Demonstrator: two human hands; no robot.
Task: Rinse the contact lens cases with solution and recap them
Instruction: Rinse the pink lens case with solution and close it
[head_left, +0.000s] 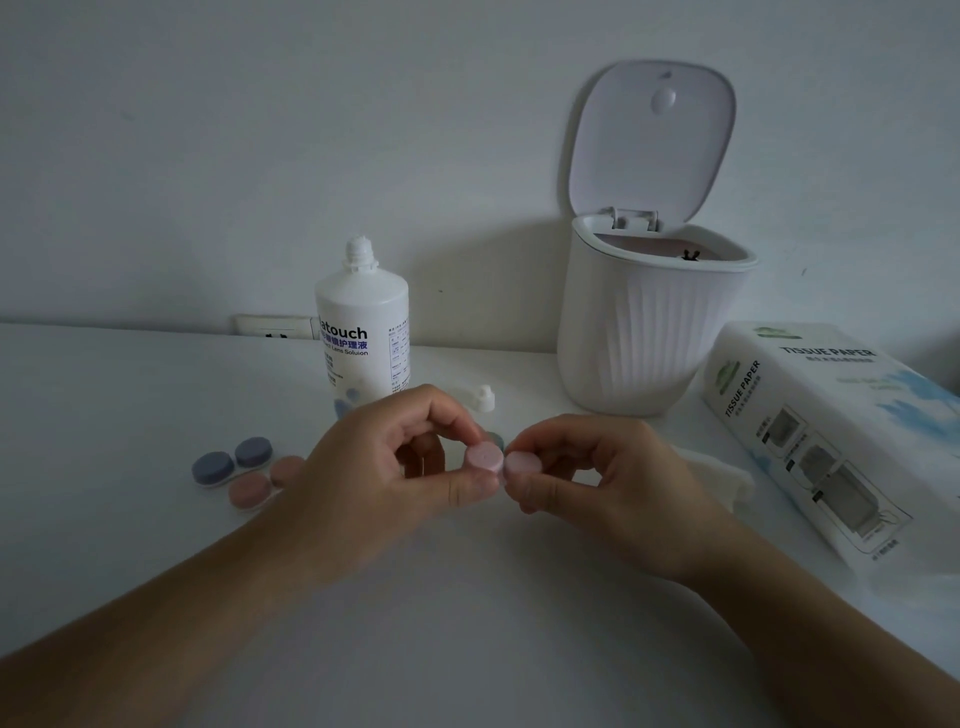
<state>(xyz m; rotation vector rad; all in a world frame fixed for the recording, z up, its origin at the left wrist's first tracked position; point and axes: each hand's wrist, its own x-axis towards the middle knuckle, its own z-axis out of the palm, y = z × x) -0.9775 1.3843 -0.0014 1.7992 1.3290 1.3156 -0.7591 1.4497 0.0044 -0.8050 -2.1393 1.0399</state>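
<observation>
— What are you holding?

— Your left hand (415, 462) and right hand (587, 467) each pinch one end of a pink lens case (501, 461), both round caps on, above the middle of the surface (130, 395).

— And around you?

— Toward the back edge: a white bin (644, 332), lid up; a tissue pack (831, 426) at the right edge; the uncapped solution bottle (363, 332). Two capped cases, blue (231, 461) and brownish (260, 483), lie left, partly behind your left hand.
</observation>
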